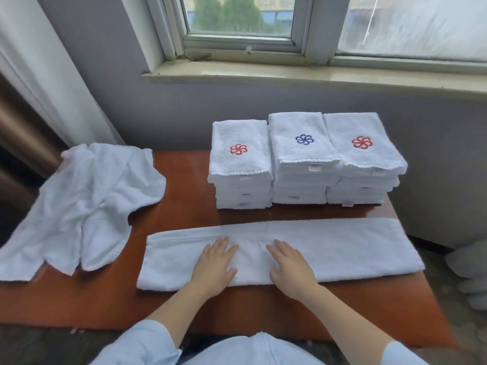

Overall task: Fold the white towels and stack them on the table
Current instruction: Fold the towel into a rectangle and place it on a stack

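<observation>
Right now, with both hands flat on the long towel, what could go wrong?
The long towel reaches the table edge on the right, so a sideways push from the left hand or right hand might slide it off. The crumpled towel seems to hang past the left edge and could slip down. The three stacks stand just behind; a careless fold might bump them.

Red tags [315,167] on the towel stacks [303,180] too small to read; lower towels show edges only. Crumpled towel [87,201] runs off the left edge and covers the worktop's [184,201] far-left corner. Blurred white bundle [471,275] cut by right edge, can't tell what. Left hand [214,262] and right hand [291,264] lie palms down, undersides hidden against the long folded towel [342,246].
</observation>
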Action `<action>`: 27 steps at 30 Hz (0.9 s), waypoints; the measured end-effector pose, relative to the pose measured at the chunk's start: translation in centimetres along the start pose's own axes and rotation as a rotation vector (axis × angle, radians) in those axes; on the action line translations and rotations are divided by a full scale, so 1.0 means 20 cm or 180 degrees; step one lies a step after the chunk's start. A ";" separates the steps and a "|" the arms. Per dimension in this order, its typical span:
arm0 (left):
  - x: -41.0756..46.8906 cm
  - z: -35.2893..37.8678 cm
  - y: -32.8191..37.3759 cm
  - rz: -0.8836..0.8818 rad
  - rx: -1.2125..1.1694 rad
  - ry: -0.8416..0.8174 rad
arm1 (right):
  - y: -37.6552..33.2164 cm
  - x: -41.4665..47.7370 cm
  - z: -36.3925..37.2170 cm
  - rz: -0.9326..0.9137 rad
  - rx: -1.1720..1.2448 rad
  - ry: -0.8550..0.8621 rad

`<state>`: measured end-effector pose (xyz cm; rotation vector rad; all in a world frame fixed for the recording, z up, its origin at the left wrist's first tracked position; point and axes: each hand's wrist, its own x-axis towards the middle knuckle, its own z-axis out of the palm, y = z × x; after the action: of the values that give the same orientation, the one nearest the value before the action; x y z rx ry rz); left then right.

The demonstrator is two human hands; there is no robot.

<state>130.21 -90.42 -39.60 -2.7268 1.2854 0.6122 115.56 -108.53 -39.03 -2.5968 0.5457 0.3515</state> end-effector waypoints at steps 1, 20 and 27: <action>0.02 0.00 -0.08 0.0105 0.0076 -0.0026 | -0.07 0.03 0.04 0.0116 -0.0050 0.0032; 0.04 -0.16 -1.22 0.0473 0.0036 -0.0151 | -1.21 0.19 0.58 0.0570 0.0036 -0.0192; 0.02 -0.25 -1.21 0.0690 -0.1933 -0.0349 | -1.37 0.20 0.49 0.0974 0.1216 0.0187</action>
<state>150.30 -76.11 -37.80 -2.9449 1.5908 1.3512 129.55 -82.79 -38.31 -2.1625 0.9368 0.2399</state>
